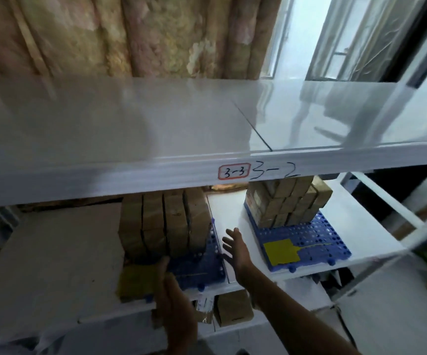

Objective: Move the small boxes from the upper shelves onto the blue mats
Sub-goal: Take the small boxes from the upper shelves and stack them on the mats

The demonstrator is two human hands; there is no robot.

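Boxes: small, brown cardboard, plain kraft look, some w/ pale labels on end faces. Two groups, both on lower shelf (233, 208), each on a blue mat.

Left stack (165, 224): flat boxes stood on edge, packed side by side in approx four columns, two tiers, dark gaps between. Sits on rear part of left blue mat (199, 270); perforated plastic grid, round pegs along front edge. Yellow patch (137, 283) over mat's front-left corner, blurred, can't tell what it is.

Right stack (288, 203): smaller cube-ish boxes, several tiers, stepped narrower toward top, top hidden behind upper shelf edge. Sits at back-left of right blue mat (317, 242); front of mat bare except yellow tag (281, 252) lying flat near front-left, thin yellow line running right from it.

Upper shelf (130, 119): white, glossy, bare surface, seam right of centre. Front lip marked w/ red-framed label "3-3" (234, 171) and handwritten "3-2" beside it.

Left hand (171, 285): blurred, at front of left mat, fingertips up near base of left stack; grip empty as far as visible, fingers loosely together, contact w/ boxes can't tell.

Right hand (235, 248): over white gap between the two mats, palm toward left stack, fingers spread wide, grip holding nothing.

More brown boxes (234, 310) on shelf below, partly hidden.
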